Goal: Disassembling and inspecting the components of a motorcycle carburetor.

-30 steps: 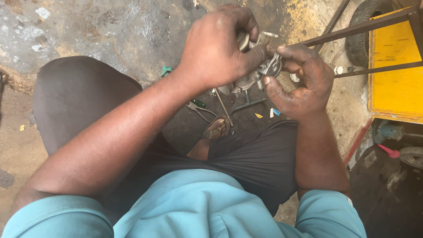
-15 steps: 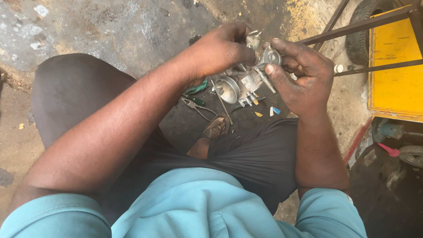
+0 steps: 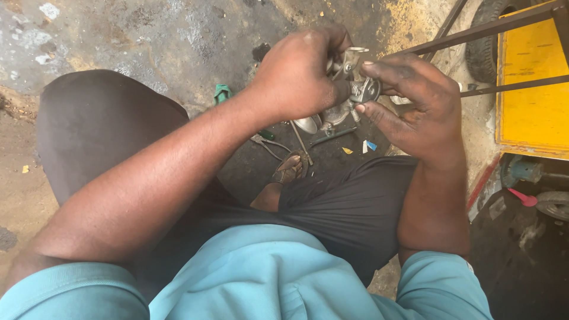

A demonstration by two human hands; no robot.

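Both hands closed on metal carburetor (image 3: 349, 89) — left (image 3: 299, 74), right (image 3: 418, 104) flanking it.

Two hands: left hand (image 3: 296, 74) at 12 o'clock, right hand (image 3: 415, 101) at 1 o'clock. One metal part (image 3: 349, 83) was between them. One sandal (image 3: 291, 168) at centre. Two metal bars (image 3: 474, 29) and one yellow panel (image 3: 533, 101) at 2 o'clock. One tyre (image 3: 483, 35) at 1 o'clock.
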